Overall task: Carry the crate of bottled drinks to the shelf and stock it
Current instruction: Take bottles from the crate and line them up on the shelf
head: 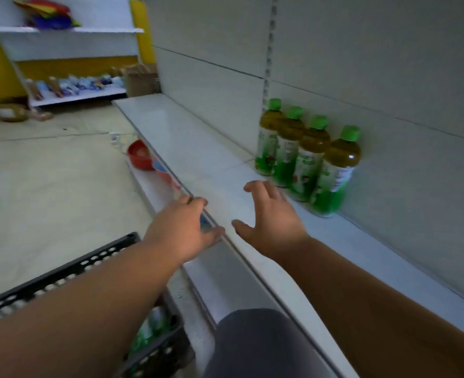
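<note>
While four bottles (307, 156) stand upright in a tight row against the flat grey back panel (361, 64), both hands reach out empty over the shelf (198, 148). In the head view, the shelf is a smooth, pale, slightly glossy board with a thin straight front lip. The bottles are clear plastic with rounded shoulders, bright green ribbed caps, amber liquid showing in the upper part and green-and-white printed wrap labels below; each touches its neighbour. The right hand (269, 216) hovers above the shelf just beside the nearest bottle, fingers spread wide and holding nothing. The left hand (184, 227) lies at the shelf's front edge, fingers loosely extended and also empty. The black plastic crate (61, 276), its wall pierced with rows of oval holes, sits low at the bottom left beneath the left forearm, with more green-labelled bottles blurred inside. A red round bowl-like object (139, 156) rests on the lower ledge.
</note>
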Action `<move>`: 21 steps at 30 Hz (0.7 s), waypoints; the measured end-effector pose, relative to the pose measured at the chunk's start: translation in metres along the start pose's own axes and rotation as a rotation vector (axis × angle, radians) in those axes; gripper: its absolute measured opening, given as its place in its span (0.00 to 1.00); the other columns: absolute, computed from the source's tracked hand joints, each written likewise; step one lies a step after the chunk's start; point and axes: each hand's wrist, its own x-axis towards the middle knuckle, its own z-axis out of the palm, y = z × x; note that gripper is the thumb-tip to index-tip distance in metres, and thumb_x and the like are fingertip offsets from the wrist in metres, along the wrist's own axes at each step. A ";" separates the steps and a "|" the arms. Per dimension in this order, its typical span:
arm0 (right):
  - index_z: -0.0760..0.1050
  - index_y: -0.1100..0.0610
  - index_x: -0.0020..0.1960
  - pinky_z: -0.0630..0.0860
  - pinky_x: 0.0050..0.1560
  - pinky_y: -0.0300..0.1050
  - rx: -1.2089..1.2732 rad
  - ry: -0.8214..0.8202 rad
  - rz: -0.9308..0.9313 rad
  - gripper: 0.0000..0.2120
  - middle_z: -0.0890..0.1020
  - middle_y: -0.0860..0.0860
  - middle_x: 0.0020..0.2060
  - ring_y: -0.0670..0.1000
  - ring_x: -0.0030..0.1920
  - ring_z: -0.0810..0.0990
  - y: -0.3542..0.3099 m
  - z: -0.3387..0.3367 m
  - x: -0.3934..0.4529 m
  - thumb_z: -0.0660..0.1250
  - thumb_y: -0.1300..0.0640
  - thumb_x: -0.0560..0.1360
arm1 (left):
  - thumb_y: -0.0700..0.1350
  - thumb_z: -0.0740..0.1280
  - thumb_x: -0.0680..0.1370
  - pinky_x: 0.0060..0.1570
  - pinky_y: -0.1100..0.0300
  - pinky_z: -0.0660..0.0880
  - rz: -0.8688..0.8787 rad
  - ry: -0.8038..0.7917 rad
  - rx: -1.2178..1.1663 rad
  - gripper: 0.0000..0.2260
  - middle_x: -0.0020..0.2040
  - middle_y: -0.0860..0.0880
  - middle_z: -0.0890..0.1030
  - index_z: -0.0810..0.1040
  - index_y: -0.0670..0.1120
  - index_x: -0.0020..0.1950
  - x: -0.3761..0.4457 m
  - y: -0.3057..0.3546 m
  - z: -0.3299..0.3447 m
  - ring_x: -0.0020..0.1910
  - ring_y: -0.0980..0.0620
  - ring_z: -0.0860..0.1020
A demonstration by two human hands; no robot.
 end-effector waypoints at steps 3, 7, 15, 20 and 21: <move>0.60 0.50 0.73 0.70 0.64 0.54 -0.110 -0.200 -0.193 0.36 0.68 0.54 0.67 0.58 0.66 0.69 -0.081 0.024 0.011 0.70 0.41 0.71 | 0.69 0.67 0.72 0.62 0.48 0.72 -0.111 0.033 0.106 0.36 0.66 0.46 0.75 0.68 0.51 0.74 -0.051 -0.075 -0.033 0.64 0.44 0.73; 0.60 0.48 0.74 0.70 0.65 0.56 -0.121 -0.363 -0.376 0.36 0.69 0.53 0.67 0.57 0.67 0.70 -0.182 0.083 0.015 0.70 0.41 0.71 | 0.70 0.64 0.73 0.62 0.50 0.72 -0.274 0.060 0.175 0.36 0.67 0.49 0.74 0.67 0.52 0.75 -0.125 -0.163 -0.053 0.64 0.46 0.72; 0.60 0.49 0.74 0.71 0.66 0.55 -0.089 -0.586 -0.406 0.36 0.69 0.53 0.68 0.56 0.68 0.69 -0.267 0.230 -0.001 0.72 0.43 0.72 | 0.68 0.64 0.75 0.62 0.51 0.72 -0.592 0.046 0.045 0.31 0.65 0.50 0.75 0.71 0.50 0.71 -0.217 -0.282 0.016 0.63 0.48 0.72; 0.64 0.50 0.70 0.75 0.62 0.53 -0.037 -0.728 -0.175 0.33 0.71 0.53 0.64 0.55 0.63 0.73 -0.230 0.309 -0.016 0.73 0.44 0.71 | 0.67 0.61 0.77 0.60 0.51 0.73 -0.680 -0.041 -0.075 0.26 0.62 0.49 0.76 0.73 0.50 0.67 -0.214 -0.288 0.103 0.61 0.48 0.73; 0.65 0.50 0.70 0.75 0.62 0.54 -0.040 -0.748 -0.138 0.33 0.72 0.53 0.64 0.55 0.62 0.74 -0.221 0.323 -0.018 0.74 0.43 0.70 | 0.67 0.60 0.78 0.61 0.51 0.71 -0.696 -0.065 -0.084 0.27 0.63 0.49 0.75 0.72 0.50 0.68 -0.213 -0.287 0.119 0.63 0.48 0.72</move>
